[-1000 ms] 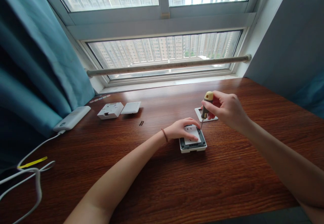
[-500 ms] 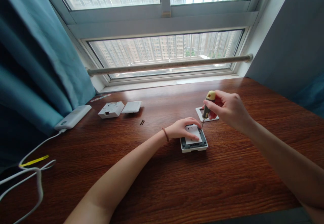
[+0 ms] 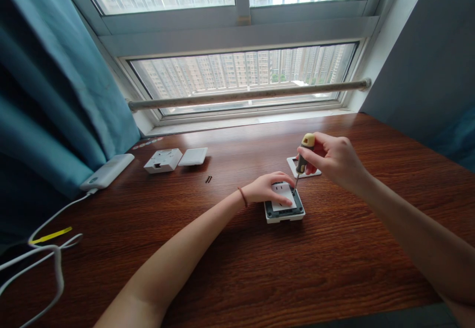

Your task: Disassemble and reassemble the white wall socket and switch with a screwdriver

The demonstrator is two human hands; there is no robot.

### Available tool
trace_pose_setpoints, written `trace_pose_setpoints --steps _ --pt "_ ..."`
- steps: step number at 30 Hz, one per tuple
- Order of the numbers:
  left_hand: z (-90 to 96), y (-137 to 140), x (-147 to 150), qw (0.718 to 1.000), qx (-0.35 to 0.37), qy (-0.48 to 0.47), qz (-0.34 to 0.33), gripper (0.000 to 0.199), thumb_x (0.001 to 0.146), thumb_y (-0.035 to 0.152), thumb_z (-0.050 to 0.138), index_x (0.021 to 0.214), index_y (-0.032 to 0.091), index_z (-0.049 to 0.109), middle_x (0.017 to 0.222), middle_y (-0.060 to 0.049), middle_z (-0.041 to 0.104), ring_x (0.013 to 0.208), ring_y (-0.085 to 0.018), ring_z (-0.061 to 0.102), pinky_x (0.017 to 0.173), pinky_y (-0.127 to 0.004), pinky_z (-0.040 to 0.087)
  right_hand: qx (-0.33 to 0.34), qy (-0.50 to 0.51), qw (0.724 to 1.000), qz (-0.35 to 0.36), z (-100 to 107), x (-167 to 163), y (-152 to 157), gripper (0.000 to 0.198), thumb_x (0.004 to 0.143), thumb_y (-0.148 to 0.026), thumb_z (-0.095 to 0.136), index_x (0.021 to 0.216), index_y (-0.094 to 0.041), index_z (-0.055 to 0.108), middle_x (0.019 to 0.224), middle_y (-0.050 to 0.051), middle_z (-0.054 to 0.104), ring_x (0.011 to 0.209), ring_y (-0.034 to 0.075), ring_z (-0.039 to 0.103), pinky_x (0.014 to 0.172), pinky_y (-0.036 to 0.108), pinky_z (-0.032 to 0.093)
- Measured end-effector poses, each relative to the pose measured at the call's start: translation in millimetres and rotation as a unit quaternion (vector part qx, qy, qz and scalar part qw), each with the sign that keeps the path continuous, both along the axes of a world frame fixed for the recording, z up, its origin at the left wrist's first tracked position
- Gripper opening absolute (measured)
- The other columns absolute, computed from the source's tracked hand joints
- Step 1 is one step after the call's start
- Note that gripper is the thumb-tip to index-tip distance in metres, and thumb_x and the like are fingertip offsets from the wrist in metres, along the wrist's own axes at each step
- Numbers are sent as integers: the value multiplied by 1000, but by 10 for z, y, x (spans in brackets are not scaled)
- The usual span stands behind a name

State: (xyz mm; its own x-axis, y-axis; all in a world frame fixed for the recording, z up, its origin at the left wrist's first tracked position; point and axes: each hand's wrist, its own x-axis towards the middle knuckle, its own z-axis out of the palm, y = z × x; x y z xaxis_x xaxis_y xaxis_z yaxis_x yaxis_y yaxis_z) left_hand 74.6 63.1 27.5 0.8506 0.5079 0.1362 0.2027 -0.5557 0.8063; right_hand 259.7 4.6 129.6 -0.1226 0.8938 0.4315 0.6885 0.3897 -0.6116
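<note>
A wall socket (image 3: 284, 200) with a white face and dark grey surround lies in a white box on the table. My left hand (image 3: 267, 188) grips it from the left, thumb along the near side of the face and fingers over the far side. In my right hand (image 3: 328, 156) is a screwdriver (image 3: 305, 155) with a yellow and grey handle. Its shaft points down, and the tip meets the right side of the grey surround; any screw there is too small to make out. Behind the screwdriver lies a white cover frame (image 3: 314, 173), partly hidden by my right fingers.
Two small screws (image 3: 209, 179) lie left of the socket. Farther back are a white mounting box (image 3: 163, 161) and a white square plate (image 3: 193, 157). A white power bank (image 3: 107, 172) with a white cable (image 3: 59, 219) sits by the blue curtain (image 3: 74, 70). The window stands behind the brown table (image 3: 237, 268).
The screwdriver handle has shifted very slightly to the left in my right hand. My left hand and the socket stay where they were.
</note>
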Motion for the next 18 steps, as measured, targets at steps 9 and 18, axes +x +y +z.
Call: trace_pose_setpoints --steps 9,18 --pt "22 -6 -1 1000 1 3 1 42 66 39 72 102 22 62 108 -3 56 104 -19 53 94 -26 37 -96 52 989 102 66 65 -81 19 73 -34 63 80 -17 56 61 0 61 48 13 58 41 22 40" --pt "6 -1 11 1000 7 -1 0 43 66 40 72 103 22 61 108 -3 56 103 -19 53 94 -27 37 122 -101 987 -18 56 9 -143 21 71 -36 68 81 -20 59 57 -3 56 48 11 52 49 24 39"
